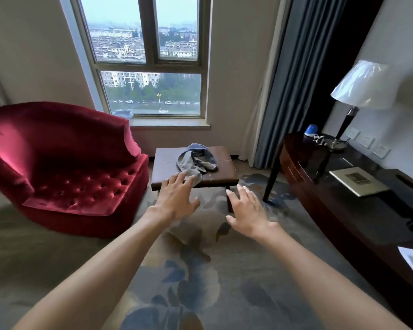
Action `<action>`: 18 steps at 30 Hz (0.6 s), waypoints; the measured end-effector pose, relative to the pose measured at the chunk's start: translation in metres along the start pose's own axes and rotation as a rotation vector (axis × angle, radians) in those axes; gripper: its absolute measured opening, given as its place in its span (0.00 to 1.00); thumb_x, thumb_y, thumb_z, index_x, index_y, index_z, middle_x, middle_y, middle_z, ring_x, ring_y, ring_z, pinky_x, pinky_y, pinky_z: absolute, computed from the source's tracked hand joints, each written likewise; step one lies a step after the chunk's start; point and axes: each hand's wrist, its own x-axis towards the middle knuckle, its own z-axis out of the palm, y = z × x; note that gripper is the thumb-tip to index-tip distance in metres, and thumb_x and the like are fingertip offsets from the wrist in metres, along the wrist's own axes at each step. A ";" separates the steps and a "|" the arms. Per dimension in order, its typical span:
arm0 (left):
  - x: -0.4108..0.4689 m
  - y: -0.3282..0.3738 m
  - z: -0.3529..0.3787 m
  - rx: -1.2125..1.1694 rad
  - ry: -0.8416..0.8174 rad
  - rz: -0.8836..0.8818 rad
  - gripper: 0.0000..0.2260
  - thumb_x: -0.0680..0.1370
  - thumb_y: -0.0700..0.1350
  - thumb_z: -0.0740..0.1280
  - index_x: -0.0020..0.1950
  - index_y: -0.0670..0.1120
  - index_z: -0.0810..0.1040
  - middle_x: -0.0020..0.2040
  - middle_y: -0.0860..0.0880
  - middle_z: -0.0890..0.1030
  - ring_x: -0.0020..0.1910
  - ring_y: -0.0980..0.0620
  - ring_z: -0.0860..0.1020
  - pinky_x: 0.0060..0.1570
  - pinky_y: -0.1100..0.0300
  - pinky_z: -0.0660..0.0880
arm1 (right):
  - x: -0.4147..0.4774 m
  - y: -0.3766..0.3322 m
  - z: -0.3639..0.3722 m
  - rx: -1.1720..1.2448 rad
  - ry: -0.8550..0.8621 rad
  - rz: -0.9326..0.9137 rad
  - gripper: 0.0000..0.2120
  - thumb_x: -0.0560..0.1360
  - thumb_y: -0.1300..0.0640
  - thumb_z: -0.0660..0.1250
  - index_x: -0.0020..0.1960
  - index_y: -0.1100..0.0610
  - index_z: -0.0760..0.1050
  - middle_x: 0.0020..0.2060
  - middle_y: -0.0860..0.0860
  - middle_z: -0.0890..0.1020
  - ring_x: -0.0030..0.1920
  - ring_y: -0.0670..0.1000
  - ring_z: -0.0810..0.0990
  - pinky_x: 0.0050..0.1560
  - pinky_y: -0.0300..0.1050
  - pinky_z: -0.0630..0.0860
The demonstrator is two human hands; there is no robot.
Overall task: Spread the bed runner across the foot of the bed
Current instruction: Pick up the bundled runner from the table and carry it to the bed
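head: left hand (177, 198) spread at crumpled runner (197, 160), stool (165, 163) near edge; right hand (246, 210) spread; both empty.

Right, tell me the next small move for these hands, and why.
Probably close both hands on the crumpled grey-blue cloth lying on the brown leather footstool. The open left hand is at its near corner; the open right hand hovers short of the stool, holding nothing.
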 end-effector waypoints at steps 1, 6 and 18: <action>0.020 -0.004 0.005 -0.002 -0.008 -0.001 0.31 0.73 0.55 0.64 0.74 0.50 0.59 0.76 0.43 0.58 0.74 0.43 0.56 0.71 0.47 0.54 | 0.020 0.006 0.003 0.001 -0.002 -0.001 0.36 0.75 0.48 0.66 0.76 0.54 0.53 0.75 0.61 0.55 0.75 0.60 0.52 0.75 0.52 0.50; 0.128 -0.025 0.033 0.027 -0.008 0.002 0.31 0.72 0.55 0.64 0.73 0.49 0.61 0.76 0.44 0.59 0.74 0.43 0.57 0.70 0.47 0.56 | 0.127 0.041 0.016 0.015 0.027 -0.016 0.36 0.74 0.48 0.68 0.76 0.54 0.54 0.75 0.61 0.56 0.75 0.60 0.53 0.75 0.53 0.51; 0.334 -0.093 0.064 0.029 -0.016 -0.082 0.33 0.73 0.54 0.64 0.75 0.49 0.58 0.76 0.45 0.58 0.74 0.45 0.58 0.69 0.50 0.56 | 0.374 0.079 0.023 0.002 -0.048 -0.148 0.36 0.74 0.49 0.67 0.76 0.53 0.53 0.75 0.61 0.53 0.75 0.60 0.52 0.75 0.53 0.50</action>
